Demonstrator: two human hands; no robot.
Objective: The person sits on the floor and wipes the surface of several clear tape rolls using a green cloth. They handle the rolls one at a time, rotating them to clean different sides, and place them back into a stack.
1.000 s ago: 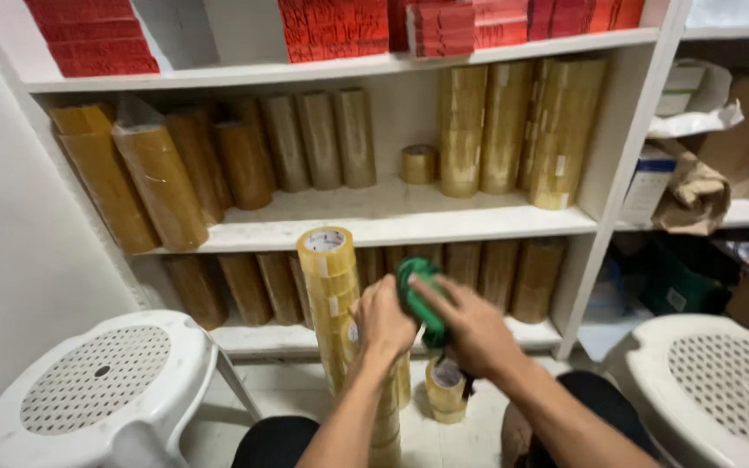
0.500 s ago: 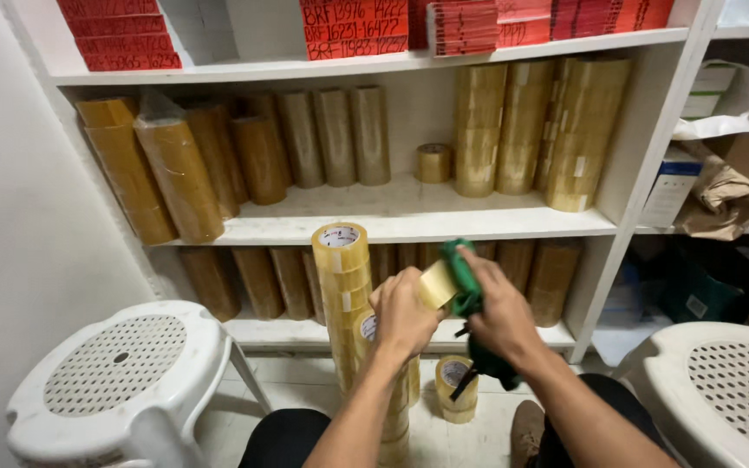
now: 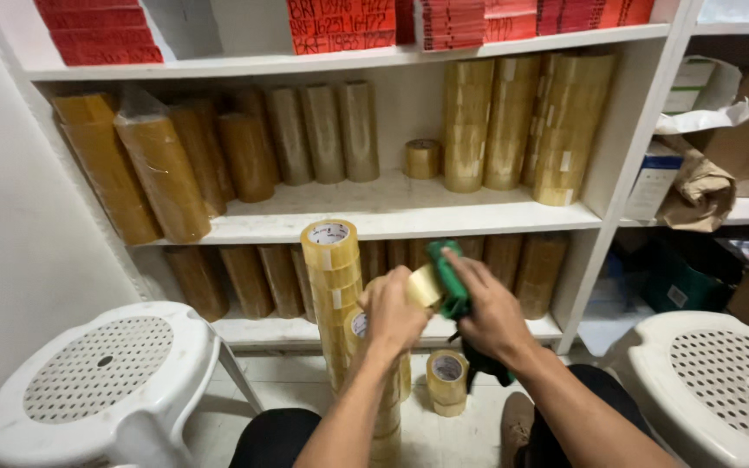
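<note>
My left hand (image 3: 389, 314) grips a roll of yellowish packing tape (image 3: 425, 286) at chest height. My right hand (image 3: 489, 314) is closed around a green tape dispenser (image 3: 449, 279) pressed against that roll. Just left of my hands a tall stack of tape rolls (image 3: 333, 277) rises from the floor. A shorter stack stands under my left forearm, mostly hidden. A small pile of tape rolls (image 3: 447, 380) rests on the floor below my hands.
White shelves (image 3: 392, 212) hold wrapped tubes of brown and clear tape, with red boxes (image 3: 340, 24) on top. A white perforated stool (image 3: 97, 373) stands at left, another stool (image 3: 721, 390) at right. Cardboard boxes and crumpled paper (image 3: 704, 186) fill the right shelves.
My hands with the roll and dispenser have shifted slightly up and right; the dispenser now sits closer against the roll. The view has moved in a little.
</note>
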